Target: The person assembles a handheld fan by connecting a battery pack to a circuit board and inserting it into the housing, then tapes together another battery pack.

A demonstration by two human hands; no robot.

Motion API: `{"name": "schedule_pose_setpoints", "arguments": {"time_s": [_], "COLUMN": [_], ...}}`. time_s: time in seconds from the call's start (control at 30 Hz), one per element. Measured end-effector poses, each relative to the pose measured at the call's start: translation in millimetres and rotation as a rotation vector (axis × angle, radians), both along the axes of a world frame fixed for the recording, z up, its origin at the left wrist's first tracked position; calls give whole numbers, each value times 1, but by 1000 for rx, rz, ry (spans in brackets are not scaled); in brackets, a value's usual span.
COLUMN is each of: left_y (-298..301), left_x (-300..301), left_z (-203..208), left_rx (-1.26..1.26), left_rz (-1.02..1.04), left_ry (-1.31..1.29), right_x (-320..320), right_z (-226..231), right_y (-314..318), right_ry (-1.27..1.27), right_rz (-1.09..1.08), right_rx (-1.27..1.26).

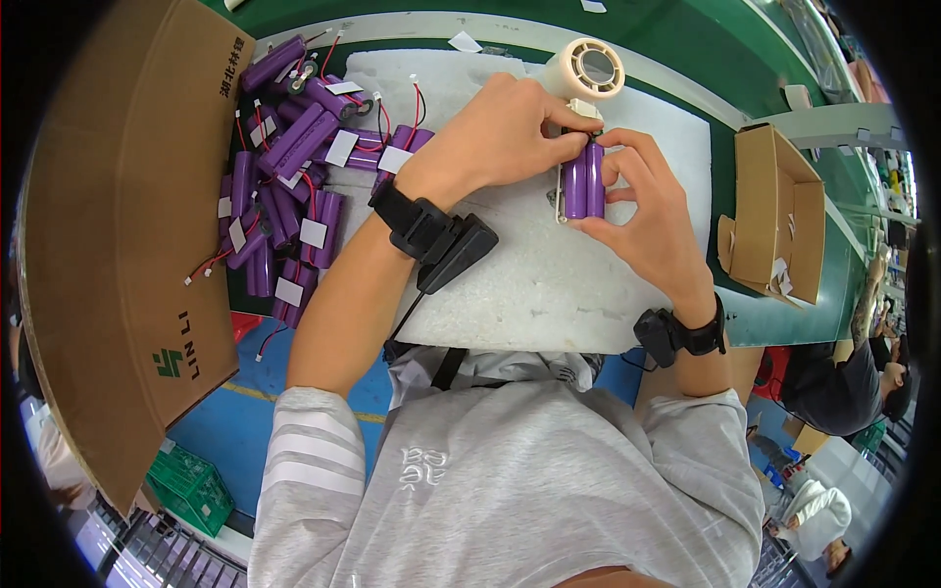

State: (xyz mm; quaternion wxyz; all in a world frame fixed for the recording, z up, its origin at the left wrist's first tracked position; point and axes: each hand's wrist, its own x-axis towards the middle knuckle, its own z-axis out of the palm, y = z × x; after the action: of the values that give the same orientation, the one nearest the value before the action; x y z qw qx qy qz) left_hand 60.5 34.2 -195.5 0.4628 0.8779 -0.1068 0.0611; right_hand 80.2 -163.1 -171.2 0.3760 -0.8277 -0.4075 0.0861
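Note:
On the foam pad lies a cream-coloured handheld fan (593,71), its round head pointing away and its handle part toward me. A purple two-cell battery pack (585,183) sits at the handle, beside a thin pale edge of the casing. My left hand (505,132) reaches in from the left, thumb and forefinger pinched together at the pack's top, just below the fan head; what is between the fingertips is too small to make out. My right hand (649,201) curls along the pack's right side, thumb at its lower end and fingertips at its upper right.
Many purple battery packs (294,142) with red and black leads and white stickers are heaped at the left, next to a tall cardboard box (127,225). A smaller open carton (755,196) stands at the right with scraps inside. The white foam pad (490,294) covers the green bench.

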Motion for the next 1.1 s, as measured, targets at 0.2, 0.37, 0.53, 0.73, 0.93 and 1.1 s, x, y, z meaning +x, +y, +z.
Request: {"name": "schedule_pose_setpoints", "arguments": {"time_s": [0.2,0.37,0.53,0.73,0.93,1.1], "left_y": [5,2,3,-6,-8,-8], "left_x": [-1,1,-1,-7,-7,-6], "left_z": [5,10,-2,9,7,10], "left_rx": [-24,5,-86,-53,-49,-34], "left_rz": [-47,-11,31,-38,-33,-34], "left_ry": [127,159,153,127,79,65], "right_x": [2,7,4,19,19,27], "right_z": [-2,-1,1,-8,-14,-13], "right_y": [3,5,5,3,5,0], "right_ry": [65,66,93,45,131,327], "right_rz": [-13,-16,-10,-84,-132,-106], "right_rx": [-43,-47,-21,59,256,137]}}
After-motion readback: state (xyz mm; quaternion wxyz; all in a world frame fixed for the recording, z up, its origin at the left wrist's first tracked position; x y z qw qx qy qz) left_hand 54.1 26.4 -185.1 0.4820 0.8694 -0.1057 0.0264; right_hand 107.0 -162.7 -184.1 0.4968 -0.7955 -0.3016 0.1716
